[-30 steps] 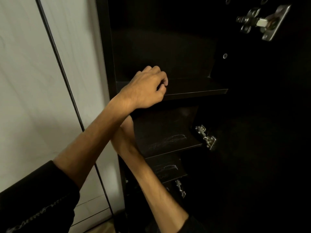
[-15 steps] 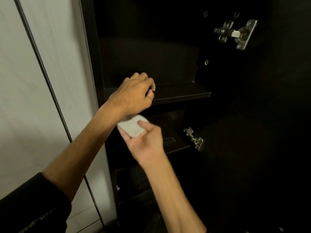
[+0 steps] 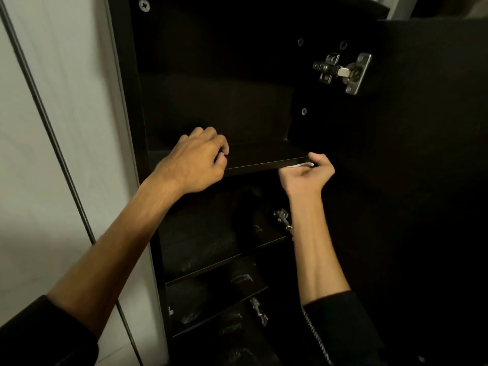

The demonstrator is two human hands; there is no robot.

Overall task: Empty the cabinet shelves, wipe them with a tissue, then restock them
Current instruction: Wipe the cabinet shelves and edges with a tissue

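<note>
— At the front edge of the dark wooden cabinet shelf (image 3: 264, 157), what is each hand doing?
— Left hand (image 3: 195, 162) rests there, fingers curled over the lip. Right hand (image 3: 306, 175) pinches a white folded tissue (image 3: 301, 165) against the shelf's right corner.
— Anything else?
— A silver metal hinge (image 3: 343, 72) on the open door above.

1. To the left of the dark furniture we see a pale wall panel (image 3: 66, 128).
2. We see a thin dark strip (image 3: 52, 133) running slantwise down that panel from top to bottom.
3. At the lower left we make out a strip of light floor (image 3: 116, 356), partly blurred.
</note>
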